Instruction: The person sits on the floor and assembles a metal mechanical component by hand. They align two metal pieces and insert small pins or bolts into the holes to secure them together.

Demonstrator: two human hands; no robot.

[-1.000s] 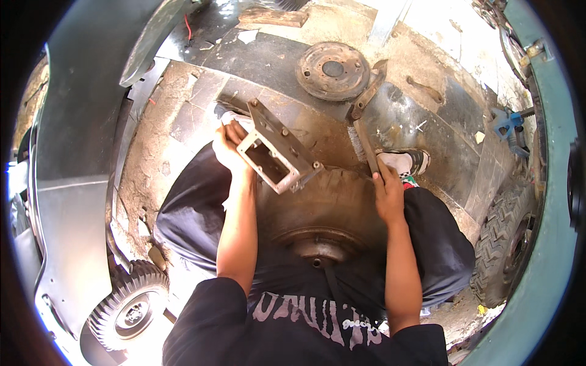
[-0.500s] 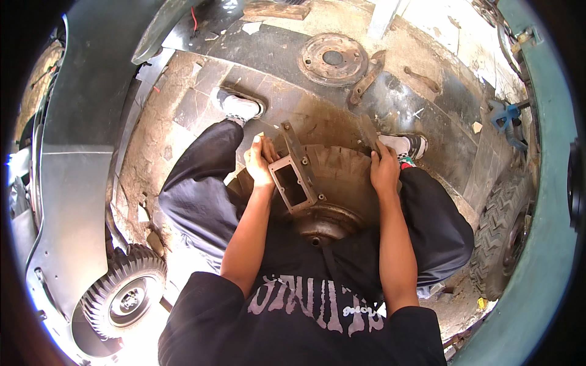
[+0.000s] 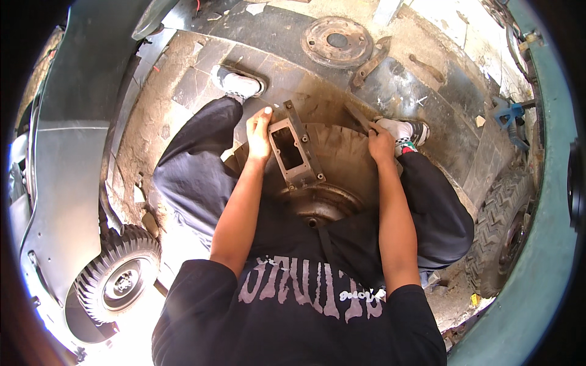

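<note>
The left hand (image 3: 259, 137) grips the boxy metal housing (image 3: 307, 152) by its left side, fingers partly hidden behind it, with the rectangular opening facing up toward the wearer. The housing sits over the tyre (image 3: 339, 143) between the knees; whether the two touch, I cannot tell. The right hand (image 3: 381, 144) is closed round a narrow bar-like tool (image 3: 357, 116), well apart from the housing. This looks like a pause in working the housing's surface; the next stroke would call for a steady left grip and the tool brought across.
</note>
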